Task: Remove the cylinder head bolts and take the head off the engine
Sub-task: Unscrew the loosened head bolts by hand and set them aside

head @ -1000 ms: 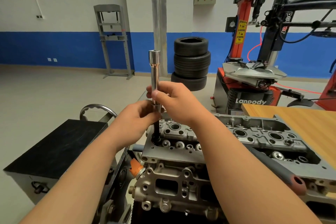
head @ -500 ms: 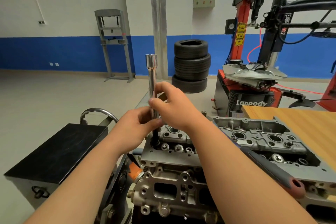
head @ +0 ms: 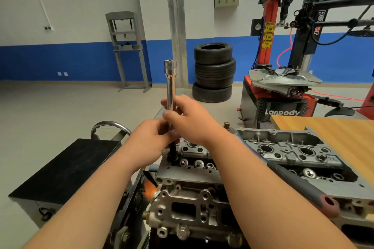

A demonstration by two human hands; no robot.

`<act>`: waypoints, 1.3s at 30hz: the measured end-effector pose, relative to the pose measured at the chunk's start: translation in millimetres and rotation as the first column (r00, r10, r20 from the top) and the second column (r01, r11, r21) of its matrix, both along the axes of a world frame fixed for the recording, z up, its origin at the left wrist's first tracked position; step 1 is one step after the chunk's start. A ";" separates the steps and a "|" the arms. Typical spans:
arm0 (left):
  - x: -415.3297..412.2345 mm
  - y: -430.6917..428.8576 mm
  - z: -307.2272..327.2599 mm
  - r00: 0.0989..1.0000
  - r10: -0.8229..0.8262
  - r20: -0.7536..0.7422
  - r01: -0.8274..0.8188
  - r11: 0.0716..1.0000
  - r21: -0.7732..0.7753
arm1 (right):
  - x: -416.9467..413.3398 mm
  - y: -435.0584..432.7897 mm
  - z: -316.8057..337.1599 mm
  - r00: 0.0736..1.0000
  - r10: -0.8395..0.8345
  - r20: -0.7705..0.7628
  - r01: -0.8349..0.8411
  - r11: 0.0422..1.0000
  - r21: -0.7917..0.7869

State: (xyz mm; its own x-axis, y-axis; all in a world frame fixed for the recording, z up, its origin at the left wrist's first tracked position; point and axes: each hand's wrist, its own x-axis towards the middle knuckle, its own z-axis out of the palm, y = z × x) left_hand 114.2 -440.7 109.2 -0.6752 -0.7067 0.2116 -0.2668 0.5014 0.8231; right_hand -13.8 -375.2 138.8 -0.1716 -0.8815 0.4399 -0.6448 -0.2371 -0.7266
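Red tyre machine at 2 o'clock reads "Lanpody". Long chrome socket extension stands upright, axis 12 to 6 o'clock; left hand and right hand grip it.

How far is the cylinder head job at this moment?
Done: the cylinder head is uncovered on top. In hand: left hand and right hand grip the extension bar, standing upright in a corner bolt hole. Left: the head sits on the engine; how many bolts remain, I cannot tell.
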 end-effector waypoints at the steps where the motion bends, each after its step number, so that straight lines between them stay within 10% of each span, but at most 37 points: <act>1: -1.7 1.2 0.8 0.998 0.062 -0.011 -0.062 0.998 -0.028 | -0.3 -0.4 -1.3 0.999 -0.039 -0.022 0.038 0.999 -0.020; 10: -4.6 7.6 0.2 0.990 0.137 0.029 -0.132 0.984 -0.122 | -12.3 -1.4 -0.4 0.995 -0.062 0.078 0.070 0.992 -0.104; 20: 15.2 4.7 -3.1 0.941 0.211 -0.265 -0.143 0.957 0.253 | -39.0 5.0 5.6 0.979 -0.106 0.173 0.121 0.990 -0.078; 27: 8.8 14.4 -4.7 0.988 -0.067 -0.136 0.087 0.985 0.149 | -22.9 -1.2 -3.1 0.997 -0.078 0.017 0.077 0.996 0.044; 31: 22.4 5.0 -12.4 0.935 0.157 -0.317 -0.054 0.949 0.311 | -38.2 6.0 3.7 0.981 -0.068 0.181 0.071 0.997 -0.009; 36: 13.8 7.0 -19.5 0.980 0.138 -0.140 -0.130 0.989 0.066 | 1.4 -7.4 -10.4 0.979 0.055 -0.195 -0.024 0.987 0.159; 39: 14.4 7.7 -23.9 0.978 0.169 -0.120 -0.162 0.985 0.066 | -2.4 -10.3 -7.0 0.993 -0.035 -0.113 0.040 0.999 0.036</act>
State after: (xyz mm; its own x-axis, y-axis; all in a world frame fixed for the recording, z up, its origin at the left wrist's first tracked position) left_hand 128.7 -432.9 85.3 -0.5185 -0.8196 0.2437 -0.2357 0.4110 0.8807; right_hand -16.2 -385.5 131.8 -0.1564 -0.8919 0.4243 -0.7305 -0.1847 -0.6575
